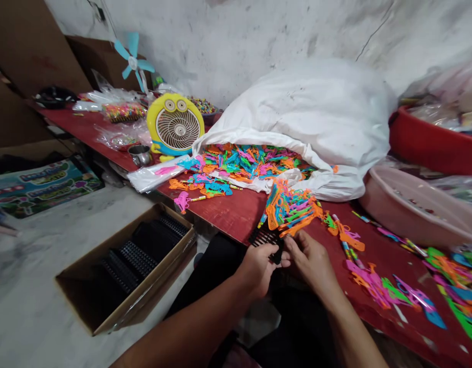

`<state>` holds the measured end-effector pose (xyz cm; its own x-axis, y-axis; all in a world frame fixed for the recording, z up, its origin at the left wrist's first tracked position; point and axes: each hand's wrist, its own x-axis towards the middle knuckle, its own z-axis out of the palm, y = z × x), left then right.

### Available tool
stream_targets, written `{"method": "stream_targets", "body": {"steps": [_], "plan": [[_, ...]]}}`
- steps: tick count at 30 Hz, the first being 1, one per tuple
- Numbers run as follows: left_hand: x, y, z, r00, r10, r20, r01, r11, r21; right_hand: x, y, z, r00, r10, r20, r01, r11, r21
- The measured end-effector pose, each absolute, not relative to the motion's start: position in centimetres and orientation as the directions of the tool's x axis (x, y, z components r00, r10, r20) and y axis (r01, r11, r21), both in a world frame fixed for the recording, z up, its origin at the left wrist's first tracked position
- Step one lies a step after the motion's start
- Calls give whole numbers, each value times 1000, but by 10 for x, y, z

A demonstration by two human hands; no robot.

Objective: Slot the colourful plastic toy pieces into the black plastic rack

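Note:
My left hand (259,267) is closed on the near end of a black slotted rack (265,236), just over the table's front edge. Colourful flat plastic pieces (295,204), shaped like small toy guns, stand in a dense row at the rack's far end. My right hand (308,258) has its thumb and fingers pinched together at the rack's right side, close under an orange piece. What lies between those fingers is too small to make out. Behind the row, a big white sack (308,112) lies on its side, its mouth full of the same pieces.
Several black racks fill part of a cardboard box (77,301) at the left. On the red table (228,217) stand a yellow fan (178,125), a metal cup (140,155) and a pink basin (423,214). Loose pieces (374,286) lie along the right. A red tub (431,148) stands behind.

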<state>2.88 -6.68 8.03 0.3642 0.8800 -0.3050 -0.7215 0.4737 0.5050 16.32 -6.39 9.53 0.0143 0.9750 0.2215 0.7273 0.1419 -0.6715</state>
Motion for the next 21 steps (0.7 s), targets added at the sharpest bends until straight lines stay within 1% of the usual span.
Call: {"method": "stream_targets", "body": {"steps": [1,3,6,9,11,15,18,21], "plan": [[29,-67,80,363,877,-314,-720,478,503,164,-64,97,23,972,233,716,147,-682],[29,-68,80,356,870,-342,-712,489,504,165,-65,99,65,961,269,740,134,-659],[29,-70,81,346,870,-351,-710,488,507,162,-65,99,101,933,345,848,101,-521],[30,-71,81,350,885,-307,-721,463,515,157,-65,96,102,911,399,931,54,-361],[30,-71,81,354,894,-276,-733,448,511,154,-64,93,89,904,418,949,51,-311],[30,-71,79,347,907,-237,-773,420,476,149,-64,84,62,880,471,950,93,-298],[30,-73,77,329,912,-244,-783,408,470,147,-65,75,44,861,506,936,141,-322],[31,-75,75,289,922,-256,-793,381,475,145,-65,67,47,851,523,929,156,-337]]}}
